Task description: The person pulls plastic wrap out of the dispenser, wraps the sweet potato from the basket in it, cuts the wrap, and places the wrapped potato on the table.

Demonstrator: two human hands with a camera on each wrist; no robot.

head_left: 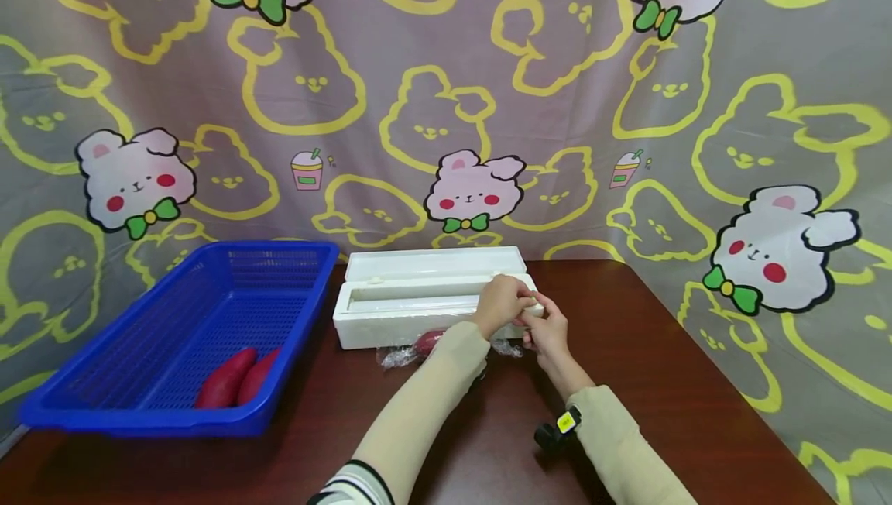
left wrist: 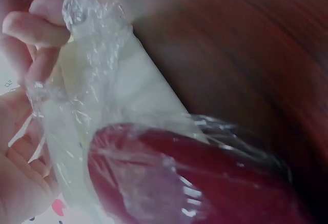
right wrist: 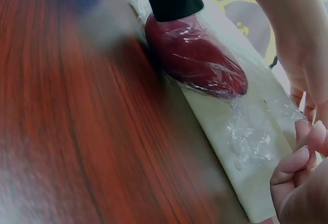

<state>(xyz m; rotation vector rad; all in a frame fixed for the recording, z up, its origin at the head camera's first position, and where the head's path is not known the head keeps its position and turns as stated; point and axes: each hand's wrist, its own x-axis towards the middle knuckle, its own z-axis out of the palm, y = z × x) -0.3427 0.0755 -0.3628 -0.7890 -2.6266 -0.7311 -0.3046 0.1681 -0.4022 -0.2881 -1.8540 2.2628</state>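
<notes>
A long white box (head_left: 390, 327), apparently a cling film dispenser, stands on the table with its lid (head_left: 435, 263) tipped back. Against its front lies a red sweet potato (right wrist: 197, 60) under clear cling film (right wrist: 248, 137). My left hand (head_left: 498, 305) reaches over the box's right end, fingers bent down at the film. Beside it, my right hand (head_left: 547, 331) has its thumb and fingers curled at the same corner, pinching the film's edge. The fingertips of both hands nearly meet there. The left forearm partly hides the sweet potato in the head view.
To the left stands a blue plastic basket (head_left: 317, 311) holding two red sweet potatoes (head_left: 224, 381). Brown tabletop (head_left: 627, 381) extends right of the box. A patterned cloth (head_left: 376, 156) hangs behind the table. A black wrist camera (head_left: 550, 437) sits at the right wrist.
</notes>
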